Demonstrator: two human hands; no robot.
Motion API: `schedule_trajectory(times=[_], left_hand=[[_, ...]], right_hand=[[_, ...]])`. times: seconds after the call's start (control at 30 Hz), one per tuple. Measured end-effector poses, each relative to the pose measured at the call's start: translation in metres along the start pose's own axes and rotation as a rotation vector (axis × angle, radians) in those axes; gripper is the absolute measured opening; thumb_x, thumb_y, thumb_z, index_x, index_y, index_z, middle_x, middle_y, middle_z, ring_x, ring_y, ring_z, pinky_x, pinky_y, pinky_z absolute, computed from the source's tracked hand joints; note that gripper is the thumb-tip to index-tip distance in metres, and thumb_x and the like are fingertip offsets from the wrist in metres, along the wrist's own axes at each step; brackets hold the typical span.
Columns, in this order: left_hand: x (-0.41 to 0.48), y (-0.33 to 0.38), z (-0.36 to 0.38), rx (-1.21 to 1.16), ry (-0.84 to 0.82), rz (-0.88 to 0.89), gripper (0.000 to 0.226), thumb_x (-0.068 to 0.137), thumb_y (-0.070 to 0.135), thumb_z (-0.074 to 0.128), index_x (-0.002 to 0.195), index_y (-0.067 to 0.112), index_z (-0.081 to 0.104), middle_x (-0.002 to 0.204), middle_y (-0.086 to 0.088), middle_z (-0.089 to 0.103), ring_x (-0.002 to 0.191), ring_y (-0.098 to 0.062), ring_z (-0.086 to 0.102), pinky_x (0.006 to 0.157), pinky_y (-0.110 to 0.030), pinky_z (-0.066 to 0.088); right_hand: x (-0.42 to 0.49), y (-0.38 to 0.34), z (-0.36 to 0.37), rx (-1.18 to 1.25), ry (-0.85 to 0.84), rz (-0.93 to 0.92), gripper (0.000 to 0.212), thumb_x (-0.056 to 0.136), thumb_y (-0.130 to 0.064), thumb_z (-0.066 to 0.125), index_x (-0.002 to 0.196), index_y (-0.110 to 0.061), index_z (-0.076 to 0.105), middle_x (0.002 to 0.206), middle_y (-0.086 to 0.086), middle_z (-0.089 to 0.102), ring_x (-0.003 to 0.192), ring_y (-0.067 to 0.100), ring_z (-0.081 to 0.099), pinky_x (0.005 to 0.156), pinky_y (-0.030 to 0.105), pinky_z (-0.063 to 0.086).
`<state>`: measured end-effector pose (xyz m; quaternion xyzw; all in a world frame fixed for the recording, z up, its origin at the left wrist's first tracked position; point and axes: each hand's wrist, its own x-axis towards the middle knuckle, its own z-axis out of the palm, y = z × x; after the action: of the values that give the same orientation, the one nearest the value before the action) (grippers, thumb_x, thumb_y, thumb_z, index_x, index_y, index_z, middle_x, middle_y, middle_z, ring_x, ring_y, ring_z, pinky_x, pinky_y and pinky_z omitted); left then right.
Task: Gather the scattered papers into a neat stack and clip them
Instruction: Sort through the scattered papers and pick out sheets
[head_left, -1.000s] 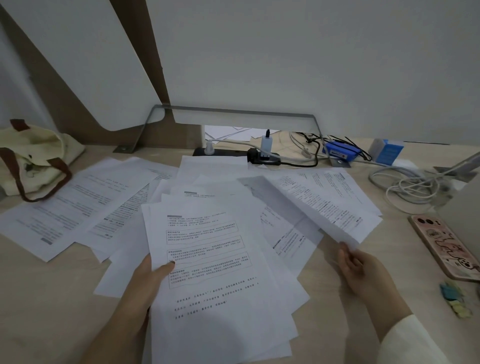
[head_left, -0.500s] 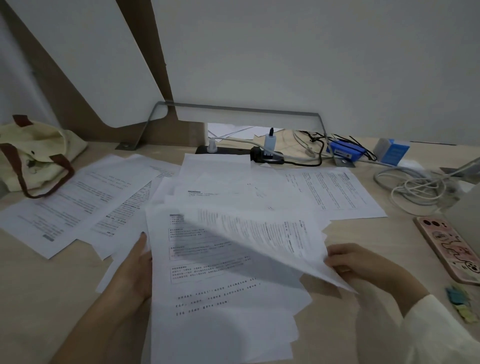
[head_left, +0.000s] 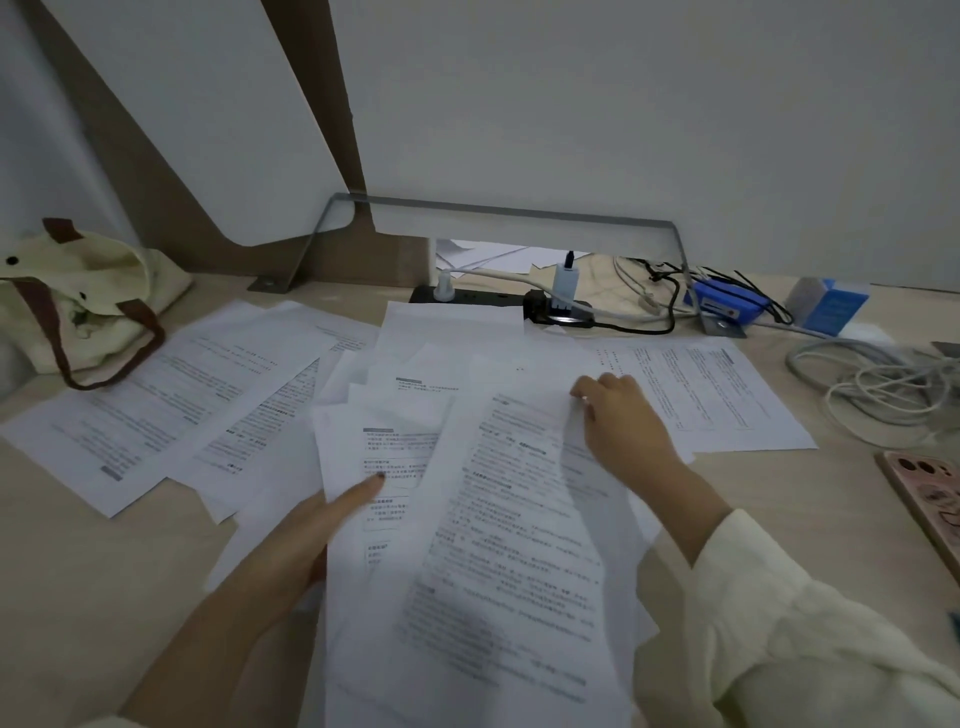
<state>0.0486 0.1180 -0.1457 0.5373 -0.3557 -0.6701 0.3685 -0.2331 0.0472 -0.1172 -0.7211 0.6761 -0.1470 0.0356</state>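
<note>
Bag (head_left: 78, 296): a cream cloth bag sits at the far left of the desk (head_left: 78, 597).
Loose papers (head_left: 156, 400): printed sheets lie spread out beside the bag, not in the pile.
Left hand (head_left: 306, 540): holds the pile's left edge, thumb on top, fingers hidden under.
Pile of papers (head_left: 493, 545): lies mid-desk, close to the person, edges uneven.
Right hand (head_left: 623, 431): rests on the top sheet's far corner, fingers bent; I cannot tell if it pinches.
Single sheet (head_left: 727, 400): lies flat, just right of that hand.
Cables (head_left: 883, 395): white, coiled.
Phone (head_left: 930, 499): pink, far right.
</note>
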Motion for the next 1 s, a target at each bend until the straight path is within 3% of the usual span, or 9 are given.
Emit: schedule_trajectory(times=[0.17, 0.27, 0.37, 0.47, 0.57, 0.67, 0.77, 0.87, 1.0], left_hand=[[0.006, -0.005, 0.026, 0.193, 0.100, 0.147, 0.039, 0.086, 0.007, 0.060, 0.121, 0.022, 0.053, 0.112, 0.006, 0.063, 0.088, -0.002, 0.065, 0.066, -0.010, 0.051], [0.012, -0.006, 0.030, 0.207, 0.156, 0.155, 0.044, 0.087, -0.001, 0.057, 0.126, 0.016, 0.049, 0.113, -0.001, 0.058, 0.090, -0.009, 0.058, 0.075, -0.017, 0.046], [0.017, -0.006, 0.023, 0.242, 0.210, 0.139, 0.048, 0.087, -0.002, 0.056, 0.133, 0.010, 0.046, 0.118, -0.006, 0.056, 0.097, -0.019, 0.054, 0.086, -0.030, 0.042], [0.021, -0.004, 0.017, 0.269, 0.240, 0.137, 0.049, 0.088, -0.003, 0.055, 0.135, 0.007, 0.044, 0.130, -0.013, 0.053, 0.103, -0.020, 0.050, 0.089, -0.032, 0.039], [0.020, 0.001, 0.021, 0.267, 0.255, 0.169, 0.048, 0.088, -0.001, 0.055, 0.134, 0.009, 0.045, 0.129, -0.012, 0.055, 0.099, -0.017, 0.053, 0.084, -0.030, 0.041], [0.016, 0.005, 0.033, 0.184, 0.164, 0.199, 0.039, 0.088, 0.004, 0.055, 0.123, 0.021, 0.053, 0.114, 0.003, 0.065, 0.083, -0.005, 0.069, 0.065, -0.016, 0.052], [0.016, 0.007, 0.046, 0.076, 0.051, 0.186, 0.034, 0.089, 0.005, 0.053, 0.119, 0.019, 0.059, 0.106, 0.000, 0.073, 0.088, -0.011, 0.071, 0.061, -0.018, 0.056], [0.026, 0.007, 0.062, 0.023, 0.018, 0.161, 0.035, 0.089, 0.005, 0.052, 0.121, 0.017, 0.058, 0.110, -0.002, 0.072, 0.097, -0.019, 0.070, 0.074, -0.027, 0.058], [0.039, -0.001, 0.074, 0.067, 0.067, 0.148, 0.045, 0.088, 0.009, 0.058, 0.132, 0.018, 0.052, 0.125, -0.003, 0.064, 0.111, -0.022, 0.062, 0.101, -0.044, 0.045]], right_hand=[[0.007, -0.034, 0.027, 0.331, 0.066, -0.107, 0.029, 0.094, -0.004, 0.041, 0.119, -0.010, 0.056, 0.114, 0.009, 0.056, 0.110, 0.022, 0.046, 0.083, 0.019, 0.033], [0.010, -0.003, 0.025, 0.437, 0.089, 0.072, 0.034, 0.095, -0.015, 0.047, 0.128, -0.014, 0.050, 0.130, 0.007, 0.053, 0.122, 0.022, 0.043, 0.096, 0.022, 0.030], [0.007, 0.063, 0.015, 0.363, 0.115, 0.395, 0.044, 0.092, -0.022, 0.052, 0.133, -0.009, 0.046, 0.137, 0.017, 0.048, 0.127, 0.033, 0.041, 0.104, 0.039, 0.033], [-0.007, 0.121, 0.008, 0.205, 0.077, 0.618, 0.063, 0.087, -0.029, 0.059, 0.138, 0.001, 0.036, 0.140, 0.026, 0.042, 0.130, 0.041, 0.037, 0.107, 0.046, 0.031], [-0.018, 0.151, 0.007, 0.090, 0.017, 0.678, 0.077, 0.084, -0.042, 0.059, 0.137, 0.007, 0.031, 0.140, 0.029, 0.039, 0.130, 0.041, 0.036, 0.109, 0.048, 0.030], [-0.024, 0.158, 0.011, 0.065, 0.034, 0.648, 0.076, 0.084, -0.045, 0.058, 0.135, 0.006, 0.035, 0.140, 0.026, 0.041, 0.130, 0.041, 0.037, 0.108, 0.049, 0.032], [-0.026, 0.162, 0.012, 0.059, 0.065, 0.612, 0.076, 0.084, -0.042, 0.060, 0.139, 0.002, 0.032, 0.143, 0.025, 0.037, 0.132, 0.041, 0.032, 0.109, 0.047, 0.028], [-0.021, 0.178, 0.009, 0.098, 0.088, 0.668, 0.087, 0.080, -0.051, 0.061, 0.142, -0.001, 0.026, 0.145, 0.026, 0.032, 0.135, 0.039, 0.027, 0.110, 0.045, 0.023], [-0.016, 0.195, 0.006, 0.116, 0.047, 0.743, 0.098, 0.076, -0.058, 0.061, 0.143, 0.001, 0.020, 0.146, 0.026, 0.029, 0.136, 0.038, 0.025, 0.111, 0.042, 0.019]])
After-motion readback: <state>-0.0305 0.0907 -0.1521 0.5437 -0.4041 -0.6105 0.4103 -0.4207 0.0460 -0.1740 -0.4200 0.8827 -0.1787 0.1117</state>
